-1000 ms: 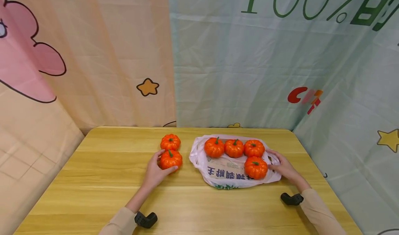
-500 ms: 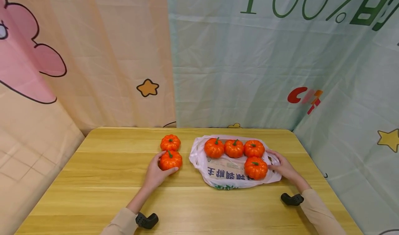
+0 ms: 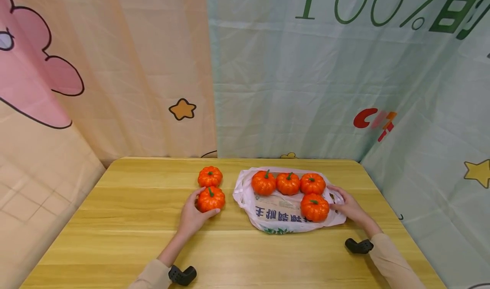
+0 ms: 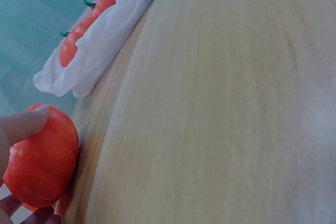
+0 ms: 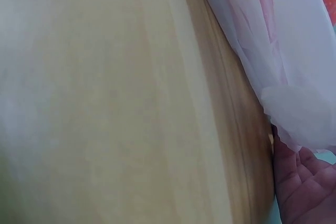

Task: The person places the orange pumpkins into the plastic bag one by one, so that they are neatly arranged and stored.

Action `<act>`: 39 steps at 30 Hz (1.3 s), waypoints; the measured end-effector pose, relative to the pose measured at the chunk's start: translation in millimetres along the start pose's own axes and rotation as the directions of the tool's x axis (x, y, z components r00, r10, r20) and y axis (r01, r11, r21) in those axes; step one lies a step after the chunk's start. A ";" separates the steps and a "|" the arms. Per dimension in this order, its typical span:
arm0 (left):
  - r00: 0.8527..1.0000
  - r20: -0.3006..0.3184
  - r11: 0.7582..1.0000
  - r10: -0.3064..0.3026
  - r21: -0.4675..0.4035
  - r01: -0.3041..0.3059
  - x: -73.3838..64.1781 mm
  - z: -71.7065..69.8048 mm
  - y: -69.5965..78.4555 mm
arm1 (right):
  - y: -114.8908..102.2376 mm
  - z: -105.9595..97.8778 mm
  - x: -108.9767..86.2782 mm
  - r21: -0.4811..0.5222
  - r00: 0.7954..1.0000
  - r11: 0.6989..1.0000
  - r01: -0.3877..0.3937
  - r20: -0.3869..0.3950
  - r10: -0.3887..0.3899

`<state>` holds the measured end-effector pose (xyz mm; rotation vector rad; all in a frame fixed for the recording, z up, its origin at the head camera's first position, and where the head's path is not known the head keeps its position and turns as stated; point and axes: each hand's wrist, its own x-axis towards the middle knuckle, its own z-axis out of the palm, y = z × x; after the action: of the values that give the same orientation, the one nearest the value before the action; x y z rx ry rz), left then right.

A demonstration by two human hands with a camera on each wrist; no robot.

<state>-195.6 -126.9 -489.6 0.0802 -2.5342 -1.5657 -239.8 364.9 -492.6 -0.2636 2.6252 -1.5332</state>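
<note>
At the left of the bag, my left hand [image 3: 191, 214] grips a small orange pumpkin [image 3: 212, 199] with a green stem, thumb on its near side and fingers at its far left. In the left wrist view the thumb presses against that pumpkin [image 4: 47, 161]. A second loose pumpkin [image 3: 210, 176] sits right behind it. A white plastic bag [image 3: 242, 191] with dark printed characters lies flat, bearing several pumpkins. My right hand [image 3: 350, 206] rests at the bag's right end, fingers and thumb spread, close to the nearest pumpkin [image 3: 314, 208]. In the right wrist view the bag [image 5: 294, 40] hides the right fingertips.
All this lies on a light wooden table [image 3: 291, 259]. Behind it hang printed curtains [image 3: 268, 110], and another curtain [image 3: 440, 161] stands along the right. A black wrist device [image 3: 182, 275] sits at the left cuff, a similar device [image 3: 359, 246] at the right cuff.
The view shifts slightly. My left hand and its pumpkin move very slightly towards me and to the right, while the right hand and the bag stay in place.
</note>
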 end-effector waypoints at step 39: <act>0.995 0.040 0.994 0.088 -0.070 -0.085 -8.4 43.4 63.9 | 2.6 -0.4 0.4 0.014 0.999 0.999 -0.035 0.007 0.035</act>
<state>-192.0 -58.6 -452.5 -0.0711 -2.4776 -1.6362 -240.5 366.3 -494.7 -0.2198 2.5982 -1.5363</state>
